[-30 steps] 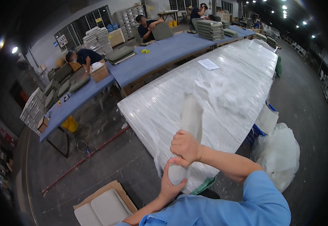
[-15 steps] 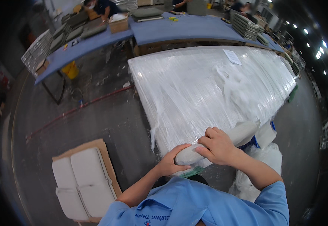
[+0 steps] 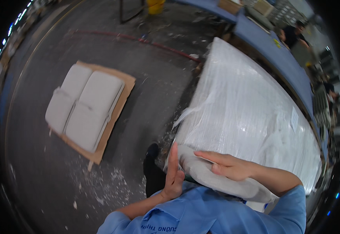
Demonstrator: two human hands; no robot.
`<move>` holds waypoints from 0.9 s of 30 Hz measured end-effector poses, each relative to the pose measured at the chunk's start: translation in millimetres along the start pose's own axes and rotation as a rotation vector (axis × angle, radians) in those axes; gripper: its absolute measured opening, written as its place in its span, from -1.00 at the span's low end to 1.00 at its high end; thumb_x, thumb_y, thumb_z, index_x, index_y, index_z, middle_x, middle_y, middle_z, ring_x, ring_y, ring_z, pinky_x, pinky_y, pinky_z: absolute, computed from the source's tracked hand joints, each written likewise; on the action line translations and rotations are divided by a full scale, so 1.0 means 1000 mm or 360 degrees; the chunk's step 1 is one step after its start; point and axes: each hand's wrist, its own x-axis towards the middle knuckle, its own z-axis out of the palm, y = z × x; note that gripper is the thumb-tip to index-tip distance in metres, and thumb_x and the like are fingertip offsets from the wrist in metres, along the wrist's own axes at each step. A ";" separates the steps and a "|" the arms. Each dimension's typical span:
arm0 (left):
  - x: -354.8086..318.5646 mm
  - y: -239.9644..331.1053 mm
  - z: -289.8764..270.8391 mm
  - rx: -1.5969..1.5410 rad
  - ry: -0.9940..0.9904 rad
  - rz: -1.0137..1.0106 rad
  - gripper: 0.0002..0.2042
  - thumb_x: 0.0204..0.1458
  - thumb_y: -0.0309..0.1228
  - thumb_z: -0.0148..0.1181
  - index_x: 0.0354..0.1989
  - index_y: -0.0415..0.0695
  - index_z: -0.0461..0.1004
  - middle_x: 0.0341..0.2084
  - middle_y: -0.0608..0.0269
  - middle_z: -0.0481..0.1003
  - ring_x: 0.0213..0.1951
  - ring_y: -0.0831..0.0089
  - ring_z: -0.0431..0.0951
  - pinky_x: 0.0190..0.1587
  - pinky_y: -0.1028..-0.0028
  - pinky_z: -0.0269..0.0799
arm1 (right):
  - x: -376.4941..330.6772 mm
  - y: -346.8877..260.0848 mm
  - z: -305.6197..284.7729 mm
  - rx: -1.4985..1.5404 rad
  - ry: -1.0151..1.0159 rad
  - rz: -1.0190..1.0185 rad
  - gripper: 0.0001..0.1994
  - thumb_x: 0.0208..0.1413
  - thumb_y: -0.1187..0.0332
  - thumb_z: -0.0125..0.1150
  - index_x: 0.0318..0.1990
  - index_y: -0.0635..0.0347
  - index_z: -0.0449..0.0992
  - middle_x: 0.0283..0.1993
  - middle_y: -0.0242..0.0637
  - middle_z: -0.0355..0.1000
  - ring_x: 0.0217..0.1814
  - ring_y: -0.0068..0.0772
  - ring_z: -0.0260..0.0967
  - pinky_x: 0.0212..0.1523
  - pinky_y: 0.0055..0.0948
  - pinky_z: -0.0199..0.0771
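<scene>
A pale grey-white padded cushion (image 3: 205, 174) stands on edge in front of my body, against the near end of a plastic-wrapped stack (image 3: 236, 105). My left hand (image 3: 172, 177) is upright at the cushion's left end, fingers straight and palm turned toward it. Over the cushion's upper edge lies my right hand (image 3: 230, 167), its fingers stretched out to the left and the thumb resting on the cover. Neither hand is wrapped round the cushion. My right forearm and the shirt hide part of its far end.
On the floor at the left, pale cushions (image 3: 94, 111) lie on a cardboard sheet (image 3: 128, 85). White scraps (image 3: 100, 187) are scattered nearby. A blue-topped table (image 3: 271, 50) runs behind the wrapped stack, with a person (image 3: 293, 37) beyond it. A yellow bucket (image 3: 154, 6) stands at the top.
My view has swung left, so the floor cushions appear higher and the wrapped stack farther right. My left hand has opened from its hold on the cushion's end; my right fingers have straightened.
</scene>
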 end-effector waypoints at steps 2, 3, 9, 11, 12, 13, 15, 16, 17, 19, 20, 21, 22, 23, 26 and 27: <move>0.005 0.020 0.020 -0.0059 0.0173 0.0142 -0.09 0.50 0.16 -0.22 0.66 -0.11 -0.60 0.68 -0.08 -0.51 0.68 0.10 -0.44 0.64 0.12 -0.48 | 0.039 0.010 0.008 0.0182 -0.0109 -0.0164 -0.20 0.57 -0.20 -0.26 0.69 0.20 -0.13 0.75 0.05 -0.16 0.78 -0.01 -0.19 0.68 -0.14 -0.13; 0.011 0.024 0.027 0.0002 0.0285 0.0193 -0.09 0.50 0.18 -0.27 0.66 -0.11 -0.61 0.68 -0.07 -0.54 0.68 0.11 -0.47 0.64 0.12 -0.50 | 0.060 0.008 0.015 0.0255 -0.0115 -0.0288 -0.17 0.55 -0.24 -0.27 0.70 0.18 -0.18 0.76 0.04 -0.22 0.79 -0.01 -0.24 0.68 -0.12 -0.15; 0.019 0.004 0.039 -0.0098 0.0608 0.0300 -0.20 0.53 0.11 -0.41 0.67 -0.10 -0.58 0.69 -0.01 -0.55 0.69 0.14 -0.50 0.64 0.11 -0.51 | 0.102 0.022 0.035 0.0381 -0.0137 -0.0387 0.01 0.44 -0.45 -0.37 0.71 0.14 -0.38 0.79 0.01 -0.50 0.83 0.03 -0.49 0.71 -0.03 -0.35; 0.021 0.002 0.036 -0.0020 0.0654 0.0287 -0.19 0.53 0.11 -0.40 0.67 -0.12 -0.56 0.69 -0.02 -0.53 0.69 0.13 -0.48 0.64 0.12 -0.50 | 0.108 0.028 0.036 0.0336 -0.0133 -0.0393 0.02 0.42 -0.48 -0.40 0.70 0.15 -0.39 0.79 0.03 -0.51 0.83 0.05 -0.51 0.72 -0.03 -0.38; 0.024 0.001 0.033 0.0021 0.0671 0.0288 -0.19 0.53 0.10 -0.39 0.67 -0.13 -0.55 0.69 -0.03 -0.51 0.69 0.13 -0.47 0.64 0.13 -0.49 | 0.111 0.032 0.038 0.0319 -0.0144 -0.0398 0.02 0.43 -0.47 -0.41 0.70 0.15 -0.39 0.79 0.04 -0.52 0.83 0.05 -0.53 0.72 -0.03 -0.38; 0.027 0.000 0.030 0.0032 0.0686 0.0288 -0.19 0.53 0.10 -0.38 0.67 -0.13 -0.55 0.69 -0.03 -0.50 0.69 0.13 -0.46 0.64 0.14 -0.48 | 0.114 0.035 0.038 0.0303 -0.0154 -0.0403 0.01 0.43 -0.46 -0.42 0.70 0.15 -0.39 0.79 0.05 -0.53 0.83 0.05 -0.54 0.72 -0.03 -0.39; 0.029 -0.010 0.023 0.0025 0.0712 0.0268 -0.19 0.53 0.09 -0.37 0.68 -0.13 -0.54 0.69 -0.02 -0.48 0.68 0.14 -0.43 0.64 0.15 -0.45 | 0.121 0.041 0.041 0.0249 -0.0143 -0.0398 -0.01 0.46 -0.43 -0.41 0.70 0.17 -0.37 0.79 0.07 -0.50 0.83 0.06 -0.52 0.72 -0.04 -0.39; 0.029 -0.018 0.019 0.0011 0.0730 0.0249 -0.19 0.53 0.08 -0.36 0.68 -0.13 -0.54 0.69 -0.02 -0.46 0.68 0.14 -0.41 0.63 0.15 -0.43 | 0.125 0.045 0.041 0.0223 -0.0140 -0.0395 -0.02 0.47 -0.41 -0.41 0.70 0.19 -0.36 0.79 0.08 -0.49 0.83 0.07 -0.51 0.72 -0.04 -0.39; 0.024 -0.027 0.021 -0.0004 0.0746 0.0233 -0.19 0.53 0.08 -0.36 0.68 -0.13 -0.53 0.69 -0.02 -0.45 0.67 0.14 -0.40 0.63 0.16 -0.42 | 0.124 0.053 0.046 0.0200 -0.0128 -0.0356 -0.04 0.48 -0.39 -0.39 0.70 0.20 -0.35 0.78 0.08 -0.47 0.83 0.08 -0.50 0.72 -0.05 -0.40; 0.029 -0.046 0.010 -0.0041 0.0756 0.0184 -0.20 0.52 0.06 -0.35 0.68 -0.13 -0.53 0.69 -0.02 -0.43 0.67 0.15 -0.36 0.63 0.17 -0.39 | 0.137 0.078 0.046 0.0163 -0.0077 -0.0276 -0.06 0.50 -0.35 -0.37 0.70 0.21 -0.32 0.78 0.10 -0.43 0.83 0.08 -0.48 0.72 -0.07 -0.40; 0.031 -0.056 0.006 -0.0054 0.0766 0.0165 -0.20 0.52 0.06 -0.34 0.68 -0.13 -0.52 0.69 -0.02 -0.42 0.67 0.15 -0.35 0.62 0.17 -0.37 | 0.144 0.088 0.045 0.0186 -0.0061 -0.0266 -0.07 0.50 -0.34 -0.36 0.70 0.22 -0.32 0.78 0.10 -0.42 0.83 0.08 -0.47 0.72 -0.07 -0.40; 0.031 -0.065 0.002 -0.0071 0.0782 0.0144 -0.20 0.52 0.05 -0.33 0.68 -0.13 -0.52 0.69 -0.02 -0.41 0.66 0.15 -0.33 0.62 0.18 -0.36 | 0.149 0.098 0.047 0.0210 -0.0048 -0.0252 -0.07 0.51 -0.32 -0.35 0.70 0.22 -0.31 0.78 0.10 -0.41 0.83 0.08 -0.46 0.72 -0.07 -0.40; 0.031 -0.074 -0.001 -0.0086 0.0801 0.0122 -0.20 0.52 0.05 -0.33 0.68 -0.13 -0.52 0.68 -0.02 -0.39 0.66 0.15 -0.32 0.62 0.18 -0.34 | 0.153 0.108 0.049 0.0234 -0.0033 -0.0236 -0.08 0.51 -0.31 -0.34 0.70 0.23 -0.30 0.78 0.09 -0.39 0.83 0.08 -0.45 0.72 -0.08 -0.40; 0.031 -0.083 -0.004 -0.0101 0.0819 0.0114 -0.20 0.52 0.04 -0.32 0.68 -0.13 -0.51 0.68 -0.02 -0.38 0.66 0.15 -0.30 0.62 0.19 -0.33 | 0.157 0.114 0.050 0.0287 -0.0026 -0.0225 -0.09 0.52 -0.29 -0.31 0.70 0.24 -0.31 0.79 0.06 -0.40 0.83 0.05 -0.46 0.73 -0.10 -0.40; 0.031 -0.107 -0.011 -0.0142 0.0876 0.0075 -0.20 0.52 0.03 -0.31 0.68 -0.13 -0.50 0.68 -0.01 -0.35 0.65 0.16 -0.25 0.61 0.21 -0.28 | 0.166 0.131 0.053 0.0350 -0.0020 -0.0243 -0.08 0.52 -0.28 -0.30 0.69 0.25 -0.32 0.79 0.03 -0.40 0.83 0.01 -0.48 0.73 -0.12 -0.41; 0.031 -0.116 -0.014 -0.0157 0.0889 0.0061 -0.20 0.52 0.02 -0.30 0.69 -0.13 -0.50 0.68 -0.01 -0.33 0.65 0.16 -0.24 0.61 0.21 -0.27 | 0.168 0.136 0.053 0.0363 -0.0010 -0.0232 -0.08 0.52 -0.28 -0.29 0.69 0.26 -0.33 0.79 0.03 -0.40 0.83 0.00 -0.49 0.73 -0.13 -0.41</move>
